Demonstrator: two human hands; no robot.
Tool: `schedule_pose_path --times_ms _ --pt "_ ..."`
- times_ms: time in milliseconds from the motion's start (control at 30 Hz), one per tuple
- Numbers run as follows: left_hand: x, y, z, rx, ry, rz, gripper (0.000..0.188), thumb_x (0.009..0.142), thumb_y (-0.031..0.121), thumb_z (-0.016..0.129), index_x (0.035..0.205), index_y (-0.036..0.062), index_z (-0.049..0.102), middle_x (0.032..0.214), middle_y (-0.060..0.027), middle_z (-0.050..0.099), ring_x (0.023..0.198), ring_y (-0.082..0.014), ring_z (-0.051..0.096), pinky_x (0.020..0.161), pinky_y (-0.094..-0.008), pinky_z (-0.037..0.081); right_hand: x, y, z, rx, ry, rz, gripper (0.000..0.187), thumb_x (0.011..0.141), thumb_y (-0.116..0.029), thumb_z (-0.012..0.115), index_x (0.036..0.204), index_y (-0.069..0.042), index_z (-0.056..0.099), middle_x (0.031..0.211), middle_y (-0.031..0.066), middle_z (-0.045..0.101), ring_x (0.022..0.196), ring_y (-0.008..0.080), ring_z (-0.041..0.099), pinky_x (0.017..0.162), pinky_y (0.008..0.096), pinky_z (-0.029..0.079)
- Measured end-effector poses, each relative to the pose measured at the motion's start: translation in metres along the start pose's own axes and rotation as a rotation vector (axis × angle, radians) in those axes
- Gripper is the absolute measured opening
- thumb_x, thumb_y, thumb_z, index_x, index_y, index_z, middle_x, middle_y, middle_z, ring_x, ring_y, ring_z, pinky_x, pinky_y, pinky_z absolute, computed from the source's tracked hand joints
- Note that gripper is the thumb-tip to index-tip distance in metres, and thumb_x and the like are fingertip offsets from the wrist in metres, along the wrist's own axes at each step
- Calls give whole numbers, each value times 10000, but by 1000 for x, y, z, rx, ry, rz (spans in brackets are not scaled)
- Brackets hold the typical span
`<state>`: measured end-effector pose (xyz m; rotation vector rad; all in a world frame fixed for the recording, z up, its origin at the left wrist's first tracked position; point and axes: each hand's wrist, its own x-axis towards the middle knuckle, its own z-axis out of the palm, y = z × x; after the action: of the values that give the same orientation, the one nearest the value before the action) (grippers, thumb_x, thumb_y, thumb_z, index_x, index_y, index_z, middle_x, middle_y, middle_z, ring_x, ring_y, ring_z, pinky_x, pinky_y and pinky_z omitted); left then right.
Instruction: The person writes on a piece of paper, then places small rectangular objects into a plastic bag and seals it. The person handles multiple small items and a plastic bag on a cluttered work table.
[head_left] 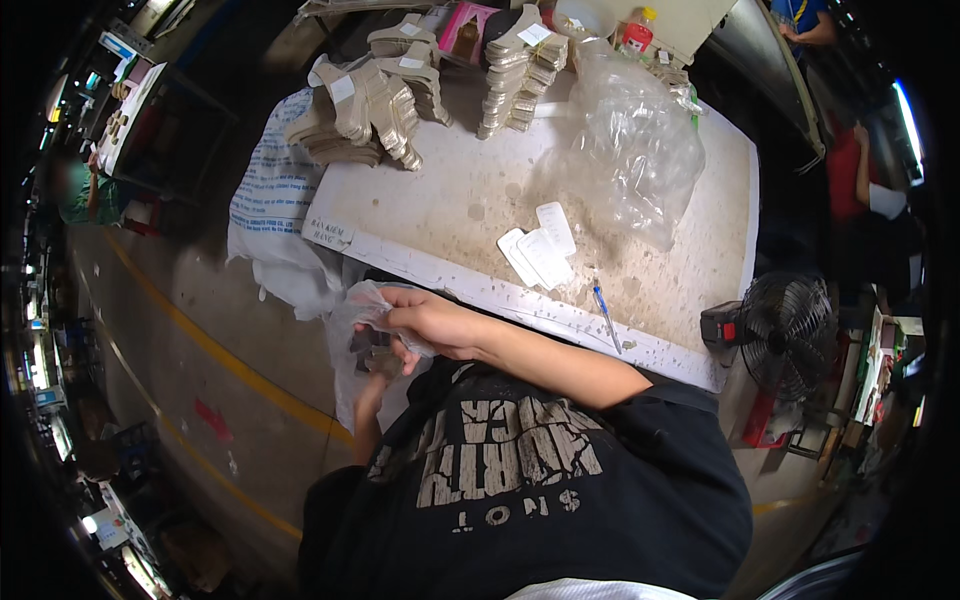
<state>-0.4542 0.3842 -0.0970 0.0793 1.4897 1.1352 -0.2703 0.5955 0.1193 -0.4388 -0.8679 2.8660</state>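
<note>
Off the table's near left edge, a thin clear plastic bag (345,345) hangs between my hands. My right hand (437,322) reaches across to the left, its fingers closed on the bag's upper edge. Lower down, my left hand (378,372) is up against the bag, closed on it; the film and folds partly cover its fingers. Something dark and tan shows dimly through the plastic, too blurred to name. To the right lie several white paper tags (540,245), some overlapping. Beyond them lies a blue-and-white pen (606,316) near the edge.
Several stacks of flat beige shaped pieces (375,105) stand along the table's (420,215) far side. A large heap of clear plastic bags (640,140) lies at right. A white printed sack (275,200) hangs at left. A black fan (785,335) stands beside the right corner. Other people work farther off.
</note>
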Motion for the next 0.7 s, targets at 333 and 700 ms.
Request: schedule_pose_path --times_ms 333,700 --pt "21 -2 -27 538 -101 -120 355 997 292 609 1271 79 682 1039 -45 676 893 -176 609 778 -337 504 -23 -14 -18 -1181 338 -458 348 1014 -81 563 1353 -7 579 1219 173 642 972 283 692 869 403 573" --pt "15 123 25 1018 -278 -122 266 1024 220 579 1184 75 733 894 -2 654 759 -123 567 667 -306 468 -191 -139 -168 -1588 848 770 297 985 -245 590 1091 -8 734 1041 177 764 968 276 728 878 434 553"
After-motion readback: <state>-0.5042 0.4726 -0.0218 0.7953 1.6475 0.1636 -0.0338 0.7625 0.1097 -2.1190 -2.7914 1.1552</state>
